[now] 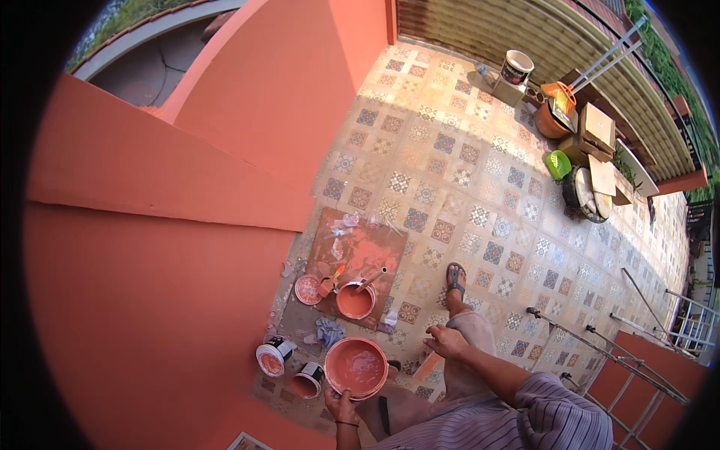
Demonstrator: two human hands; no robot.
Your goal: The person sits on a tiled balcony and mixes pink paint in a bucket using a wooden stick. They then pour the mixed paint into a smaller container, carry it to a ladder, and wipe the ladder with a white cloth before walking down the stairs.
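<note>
Head view, now past two paint tubs near the wall to the left hand, closed on the near rim of the adjacent paint bucket, probably for steadiness, then over to the right hand, half-curled by the knee, unclear if holding anything.

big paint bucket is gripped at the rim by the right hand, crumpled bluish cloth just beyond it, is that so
Wrong hand: the head view shows the left hand gripping the big paint bucket at the rim, with the crumpled bluish cloth just beyond it.
</note>
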